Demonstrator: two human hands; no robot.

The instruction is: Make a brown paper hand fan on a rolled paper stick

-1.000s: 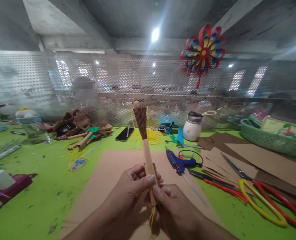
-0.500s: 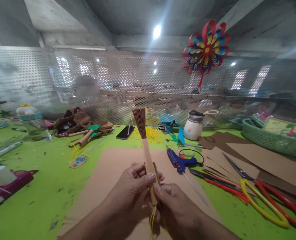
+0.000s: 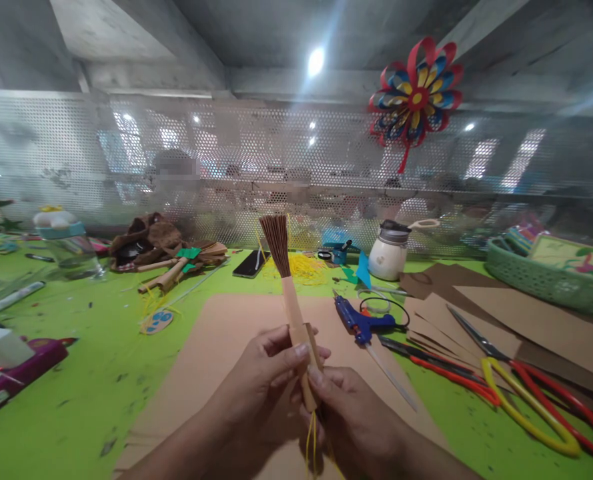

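Between my two hands a small paper broom [image 3: 290, 297] is held up, its pleated dark brown bristles fanning out at the top and tilted slightly left. A wider tan paper sleeve wraps the lower handle, and yellow strands [image 3: 312, 440] hang from its bottom end. My left hand [image 3: 271, 360] pinches the sleeve from the left, thumb on its front and fingertips showing behind. Lower down, my right hand [image 3: 343, 397] grips the bottom of the handle between thumb and fingers. Beneath both hands lies a large tan paper sheet [image 3: 226, 333].
Right of the sheet are a blue glue gun [image 3: 359, 320], red-handled scissors [image 3: 451, 373], larger scissors [image 3: 526, 407] and cut paper pieces [image 3: 456, 327]. A green basket [image 3: 541, 280] and a white jar [image 3: 387, 253] stand behind. At left are a purple power strip [image 3: 31, 373] and paper brooms [image 3: 176, 270].
The broom's bristle end has tipped slightly to the left. Both hands keep their hold at nearly the same place.
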